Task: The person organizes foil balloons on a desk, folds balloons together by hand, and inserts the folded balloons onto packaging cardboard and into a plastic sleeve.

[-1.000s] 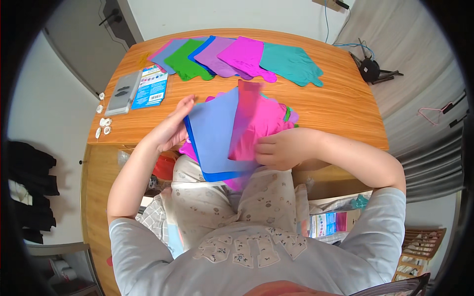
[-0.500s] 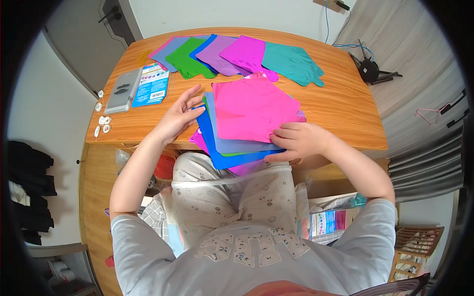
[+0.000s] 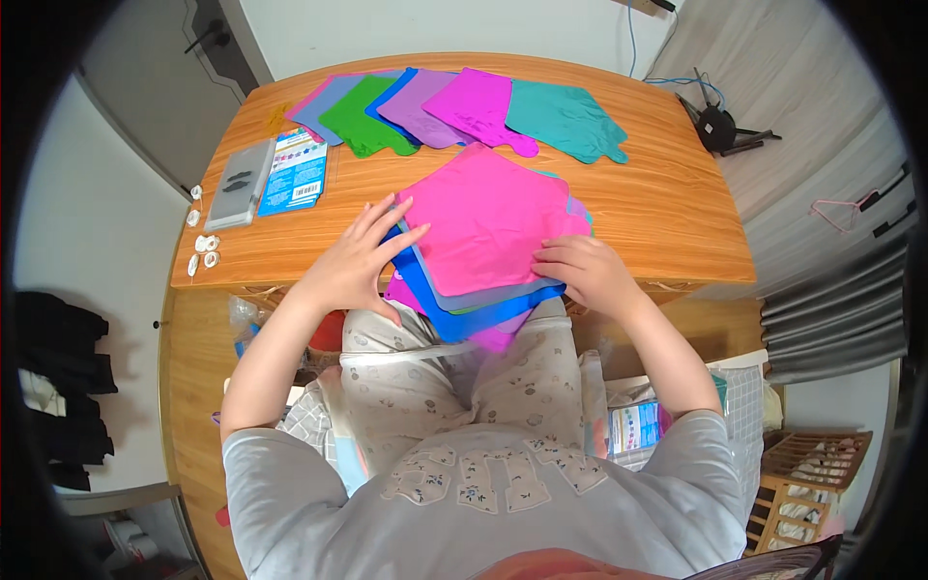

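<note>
Round-edged wooden table [image 3: 677, 208] sat against a plain white wall [image 3: 435, 29]. Dark grey door with a lever handle [image 3: 208, 39] stood at upper left. Grey curtains [image 3: 831, 319] hung on the right, a pink wire hanger [image 3: 839, 208] beside them. Wooden slatted crate [image 3: 807, 483] was at lower right, black clothing [image 3: 58, 387] on the left. Light was even and bright.

One head-worn fisheye looks steeply down, close above the wooden table [image 3: 667, 208].
</note>
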{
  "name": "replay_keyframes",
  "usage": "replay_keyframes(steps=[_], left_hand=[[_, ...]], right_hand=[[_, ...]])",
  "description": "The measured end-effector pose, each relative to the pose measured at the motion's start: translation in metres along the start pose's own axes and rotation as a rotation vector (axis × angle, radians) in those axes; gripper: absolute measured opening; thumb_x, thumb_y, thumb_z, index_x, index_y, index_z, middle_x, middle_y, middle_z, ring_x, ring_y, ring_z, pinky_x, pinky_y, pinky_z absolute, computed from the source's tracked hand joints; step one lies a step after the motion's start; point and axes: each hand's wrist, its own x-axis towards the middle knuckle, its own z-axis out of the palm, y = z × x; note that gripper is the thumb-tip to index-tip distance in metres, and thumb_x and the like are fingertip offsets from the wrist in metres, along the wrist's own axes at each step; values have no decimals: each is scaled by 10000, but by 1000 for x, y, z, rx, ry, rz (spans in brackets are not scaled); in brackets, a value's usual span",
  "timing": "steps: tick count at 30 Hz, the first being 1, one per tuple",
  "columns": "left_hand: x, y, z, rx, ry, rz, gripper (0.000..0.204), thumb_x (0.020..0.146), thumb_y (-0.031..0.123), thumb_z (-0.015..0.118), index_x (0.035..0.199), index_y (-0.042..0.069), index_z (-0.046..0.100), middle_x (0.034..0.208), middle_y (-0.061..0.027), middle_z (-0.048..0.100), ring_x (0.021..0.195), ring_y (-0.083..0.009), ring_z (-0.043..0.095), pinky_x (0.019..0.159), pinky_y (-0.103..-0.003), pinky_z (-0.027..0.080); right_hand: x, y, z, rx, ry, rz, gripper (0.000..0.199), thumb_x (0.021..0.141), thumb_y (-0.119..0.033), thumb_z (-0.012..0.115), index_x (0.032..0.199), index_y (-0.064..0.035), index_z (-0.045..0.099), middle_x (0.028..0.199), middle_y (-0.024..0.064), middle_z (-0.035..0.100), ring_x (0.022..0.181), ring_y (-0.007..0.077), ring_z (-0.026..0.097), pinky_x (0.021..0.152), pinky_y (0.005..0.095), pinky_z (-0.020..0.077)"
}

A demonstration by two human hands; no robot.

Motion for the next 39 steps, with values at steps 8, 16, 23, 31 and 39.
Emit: replay_keyframes(steps=[8, 16, 23, 31, 39], left_hand=[[-35, -3, -23, -974, 417, -32, 1532, 458, 889, 709, 1623, 132, 65, 1654, -184, 169, 1528, -348, 187, 1230, -477, 194], [-59, -1, -38, -1430, 346, -148, 1389, 613, 1039, 322, 1624, 144, -3, 1636, -182, 198, 1474, -298, 307, 1205, -449, 241], [-53, 6, -43, -1224, 346, -127, 1378, 646, 660, 850, 1625, 155, 23, 1647, -171, 190, 1501, -315, 268, 1215, -449, 227], [-28, 16, -69, -498, 208, -167, 1285, 574, 479, 943, 1595, 157, 231, 1624, -198, 221, 1498, -410, 220, 1210, -509, 228], [31, -30, -73, -318, 173, -150, 1272, 561, 533, 928, 1589, 190, 262, 1607, -206, 261, 1479, -424, 244, 1196, -535, 234]], right_hand=[[24, -81, -113, 123, 126, 47, 289, 776, -13, 683, 1059, -65, 715, 1008, 67, 732, 928, 231, 694, 830, 341, 544], [93, -112, -178, 927, 291, 896, 166, 967, -166, 682, 977, -1, 704, 895, 1, 692, 803, 49, 589, 709, 277, 501], [92, 5, -74, 640, -101, 826, 293, 943, -201, 710, 1155, -1, 675, 947, 42, 695, 841, 117, 622, 785, 285, 513], [94, 40, -32, 322, 142, 809, 435, 908, -207, 720, 1295, -43, 607, 1196, 170, 665, 1110, 354, 612, 948, 419, 489], [96, 77, -29, -2, -49, 443, 410, 899, -280, 726, 1273, -123, 664, 1270, 74, 657, 1247, 308, 522, 1046, 411, 413]])
